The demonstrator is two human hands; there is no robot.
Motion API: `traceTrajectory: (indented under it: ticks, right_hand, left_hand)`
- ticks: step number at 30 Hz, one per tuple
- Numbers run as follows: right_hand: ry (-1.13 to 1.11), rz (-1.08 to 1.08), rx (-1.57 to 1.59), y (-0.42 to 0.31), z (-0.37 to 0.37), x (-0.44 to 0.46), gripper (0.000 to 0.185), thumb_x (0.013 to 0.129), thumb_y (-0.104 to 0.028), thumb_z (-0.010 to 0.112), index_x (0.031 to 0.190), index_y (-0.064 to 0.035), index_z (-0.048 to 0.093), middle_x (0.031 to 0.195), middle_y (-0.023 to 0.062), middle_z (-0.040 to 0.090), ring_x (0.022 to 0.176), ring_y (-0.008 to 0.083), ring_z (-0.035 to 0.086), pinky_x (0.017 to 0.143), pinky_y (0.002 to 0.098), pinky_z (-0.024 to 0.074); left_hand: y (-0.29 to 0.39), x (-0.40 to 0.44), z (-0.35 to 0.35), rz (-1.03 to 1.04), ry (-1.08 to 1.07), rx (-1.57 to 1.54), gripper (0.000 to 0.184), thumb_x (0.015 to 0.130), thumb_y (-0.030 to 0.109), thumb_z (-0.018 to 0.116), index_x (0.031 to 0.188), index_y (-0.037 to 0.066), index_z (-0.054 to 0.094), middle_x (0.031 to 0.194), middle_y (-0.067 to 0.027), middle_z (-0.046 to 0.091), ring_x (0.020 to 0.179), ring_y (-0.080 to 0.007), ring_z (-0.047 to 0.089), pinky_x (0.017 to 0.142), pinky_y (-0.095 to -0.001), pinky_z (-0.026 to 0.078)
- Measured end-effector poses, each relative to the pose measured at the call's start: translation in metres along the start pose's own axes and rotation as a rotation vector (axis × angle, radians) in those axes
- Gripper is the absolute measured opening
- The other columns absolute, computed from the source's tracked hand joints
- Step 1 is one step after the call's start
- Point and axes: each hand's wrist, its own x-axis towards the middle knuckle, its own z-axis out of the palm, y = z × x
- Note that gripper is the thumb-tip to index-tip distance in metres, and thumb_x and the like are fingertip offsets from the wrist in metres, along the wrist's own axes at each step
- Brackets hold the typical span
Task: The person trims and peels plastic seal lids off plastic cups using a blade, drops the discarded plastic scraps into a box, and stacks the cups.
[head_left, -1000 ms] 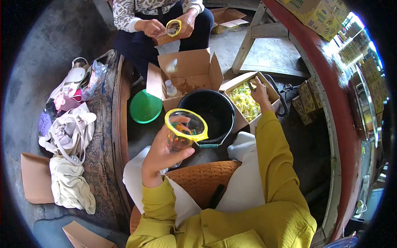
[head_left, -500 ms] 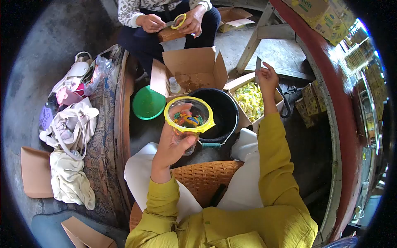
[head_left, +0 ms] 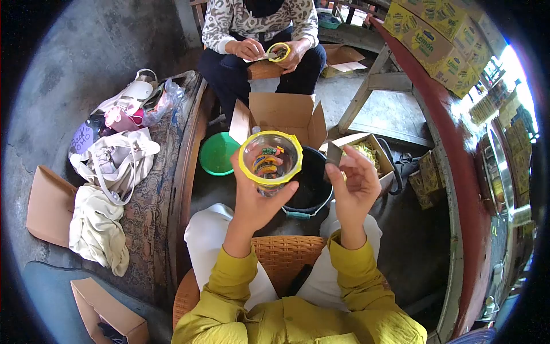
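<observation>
My left hand (head_left: 255,198) is wrapped round a clear plastic cup (head_left: 270,182), its mouth tilted up toward me. Ragged yellow film edges the cup's rim, and colourful print shows through the wall. To the right of the cup, my right hand (head_left: 356,182) pinches a flat grey knife blade (head_left: 333,153) between thumb and fingers, point upward. The knife's handle is hidden in the hand. Blade and cup are apart. Below and behind both hands stands a black bucket (head_left: 309,195), partly covered by them.
Yellow scraps fill a cardboard box (head_left: 385,172) on the right. An open carton (head_left: 281,112) and a green basin (head_left: 216,155) stand ahead. Opposite sits a person (head_left: 260,34) holding a yellow-rimmed cup and a blade. Bags (head_left: 117,163) lie on the left bench.
My right hand has come back from above the box of yellow scraps to beside the cup, still holding the knife. The view has tilted up, showing more of the other person.
</observation>
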Motion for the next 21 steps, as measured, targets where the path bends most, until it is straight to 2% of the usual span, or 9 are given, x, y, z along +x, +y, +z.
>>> traceTrajectory:
  ticks: [2,5,8,11,15,18,21]
  right_hand:
    - [-0.004,0.008,0.018,-0.008,0.004,-0.002,0.027,0.069,0.009,0.066,0.094,0.0042,0.059,0.083,0.0075,0.06,0.073,0.0101,0.056,0.068,0.0221,0.0463]
    - [-0.016,-0.088,0.012,-0.011,0.007,-0.005,0.023,0.068,0.009,0.066,0.089,0.005,0.059,0.08,0.0088,0.06,0.069,0.0109,0.056,0.064,0.0226,0.0468]
    - [0.014,-0.17,-0.028,-0.019,0.009,-0.008,0.021,0.066,0.01,0.066,0.085,0.0044,0.059,0.076,0.0093,0.06,0.066,0.0126,0.057,0.061,0.0232,0.0461]
    - [0.004,-0.329,-0.135,-0.024,0.009,-0.004,0.02,0.064,0.01,0.067,0.082,0.0038,0.059,0.073,0.0102,0.061,0.063,0.0148,0.058,0.059,0.024,0.046]
    - [-0.034,-0.402,-0.218,-0.027,0.011,-0.002,0.02,0.063,0.01,0.067,0.08,0.0033,0.06,0.069,0.0116,0.061,0.061,0.0171,0.058,0.056,0.0245,0.0461]
    - [-0.036,-0.4,-0.225,-0.028,0.011,-0.002,0.02,0.063,0.01,0.067,0.08,0.0028,0.06,0.069,0.0118,0.061,0.06,0.0173,0.059,0.055,0.0243,0.0461]
    - [-0.027,-0.397,-0.242,-0.028,0.011,-0.003,0.02,0.063,0.01,0.067,0.08,0.0024,0.06,0.068,0.0116,0.06,0.059,0.017,0.058,0.054,0.0241,0.0459]
  left_hand:
    - [0.008,-0.001,0.006,0.014,0.012,-0.12,0.072,0.069,0.003,0.067,0.125,0.0,0.021,0.12,-0.0146,0.037,0.108,-0.0209,0.044,0.09,-0.0322,0.038]
    - [0.013,-0.004,0.012,-0.028,0.042,-0.212,0.065,0.071,0.002,0.064,0.125,-0.003,0.028,0.121,-0.014,0.037,0.11,-0.0204,0.042,0.092,-0.0312,0.035]
    - [0.015,-0.003,0.015,-0.013,0.011,-0.143,0.067,0.07,0.001,0.065,0.124,-0.002,0.026,0.121,-0.0153,0.037,0.11,-0.0218,0.042,0.091,-0.032,0.037]
    - [0.015,0.002,0.021,0.257,0.027,-0.034,0.071,0.069,0.0,0.067,0.123,0.002,0.022,0.119,-0.0171,0.039,0.107,-0.0244,0.045,0.089,-0.034,0.039]
    - [0.015,-0.001,0.022,0.247,-0.014,-0.062,0.078,0.068,0.0,0.069,0.125,0.009,0.016,0.111,-0.0182,0.044,0.102,-0.0271,0.05,0.085,-0.036,0.043]
    - [0.018,0.0,0.024,0.277,0.001,-0.02,0.078,0.066,0.0,0.07,0.124,0.007,0.018,0.11,-0.0172,0.045,0.101,-0.0256,0.05,0.085,-0.035,0.043]
    - [0.02,-0.002,0.021,0.144,-0.061,-0.007,0.076,0.065,0.0,0.071,0.123,0.004,0.021,0.11,-0.0159,0.045,0.101,-0.0236,0.05,0.085,-0.0337,0.042]
